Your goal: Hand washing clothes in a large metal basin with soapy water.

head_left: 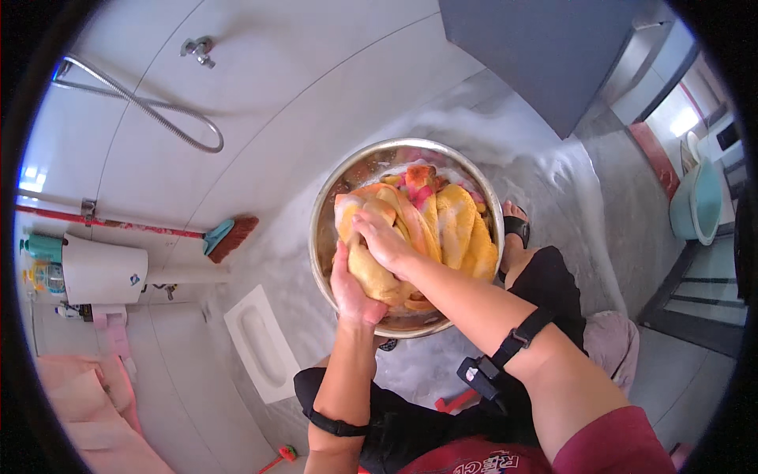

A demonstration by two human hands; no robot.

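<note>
A round metal basin (317,261) stands on the wet floor in front of me, heaped with soapy yellow cloth (462,229) that has orange and pink patches. At the basin's left side, my left hand (353,291) is closed round a bunched fold of this cloth from below and the left. My right hand (384,243) presses on the same fold from above, its fingers curled into the fabric. The two hands are close together with the wad between them. Some of my fingertips are hidden by the cloth.
A white squat toilet (264,344) lies left of the basin. Along the left wall are a broom (230,237), a white cistern (103,270) and a shower hose (170,107). A dark door panel (545,55) stands at the far right, a teal tub (696,204) beyond. Suds cover the floor.
</note>
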